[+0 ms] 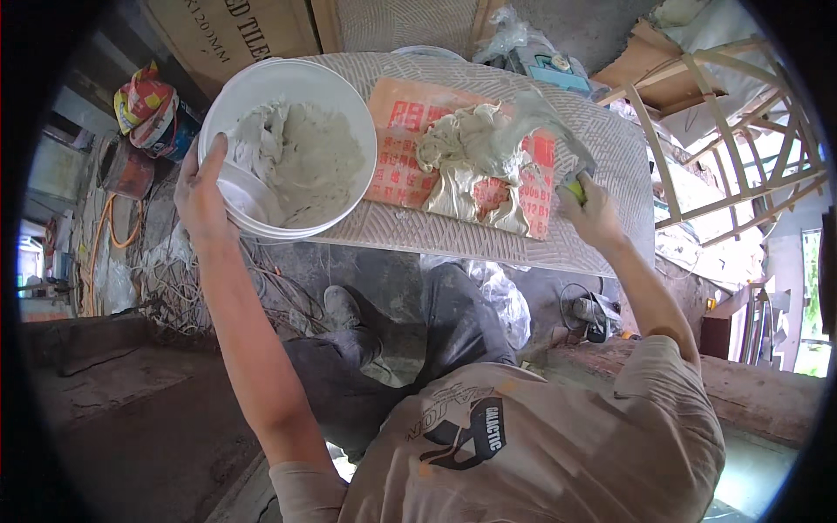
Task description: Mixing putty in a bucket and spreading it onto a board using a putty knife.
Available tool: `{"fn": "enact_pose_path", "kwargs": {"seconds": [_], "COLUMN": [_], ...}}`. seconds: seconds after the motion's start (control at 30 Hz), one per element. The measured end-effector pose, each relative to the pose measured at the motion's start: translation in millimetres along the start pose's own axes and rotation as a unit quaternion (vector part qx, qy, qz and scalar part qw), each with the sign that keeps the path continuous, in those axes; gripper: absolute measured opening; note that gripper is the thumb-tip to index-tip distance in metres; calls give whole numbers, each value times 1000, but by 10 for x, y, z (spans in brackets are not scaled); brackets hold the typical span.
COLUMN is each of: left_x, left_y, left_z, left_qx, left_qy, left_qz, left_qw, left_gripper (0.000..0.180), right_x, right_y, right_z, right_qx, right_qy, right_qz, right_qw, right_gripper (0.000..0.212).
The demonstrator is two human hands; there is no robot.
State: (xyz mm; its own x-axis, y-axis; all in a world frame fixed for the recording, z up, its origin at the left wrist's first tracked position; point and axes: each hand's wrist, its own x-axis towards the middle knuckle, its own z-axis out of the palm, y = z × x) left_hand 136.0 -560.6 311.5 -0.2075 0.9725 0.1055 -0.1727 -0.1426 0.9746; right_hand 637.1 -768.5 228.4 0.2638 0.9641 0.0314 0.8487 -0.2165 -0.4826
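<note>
My left hand grips the left rim of a white plastic bucket, thumb over the edge. The bucket tilts toward me, with thick grey paste inside. In my right hand is the yellow-green handle of a trowel; its paste-smeared blade reaches left and is partly blurred. The blade is by a heap of wet paste on an orange sheet with red print. From the heap, a smooth, shiny smear runs to the sheet's near edge. The sheet lies on a large slab with a combed, ridged surface.
Brown cartons stand behind the slab. A blue-grey power tool or case sits at the far edge. Wooden framing stands at right, a dark bucket with a colourful bag at left. Cables and clear plastic litter the floor.
</note>
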Motion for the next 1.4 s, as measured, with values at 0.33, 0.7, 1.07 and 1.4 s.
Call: {"fn": "enact_pose_path", "kwargs": {"seconds": [0.33,0.7,1.07,1.4], "left_x": [-62,285,192,-104], "left_y": [-37,-247,-465,-189], "left_z": [47,-789,-1143,-50], "left_qx": [28,-151,-226,-62], "left_qy": [0,69,61,-15], "left_qz": [15,-74,-84,1], "left_qw": [999,983,969,998], "left_gripper": [52,49,54,48], "right_x": [-272,-228,-182,51], "right_y": [52,-332,-614,-688], "right_z": [171,543,762,-286], "right_qx": [-12,422,413,19], "right_qy": [29,7,-1,45], "right_qz": [0,190,178,-165], "right_qw": [999,886,893,985], "right_gripper": [38,31,28,33]}}
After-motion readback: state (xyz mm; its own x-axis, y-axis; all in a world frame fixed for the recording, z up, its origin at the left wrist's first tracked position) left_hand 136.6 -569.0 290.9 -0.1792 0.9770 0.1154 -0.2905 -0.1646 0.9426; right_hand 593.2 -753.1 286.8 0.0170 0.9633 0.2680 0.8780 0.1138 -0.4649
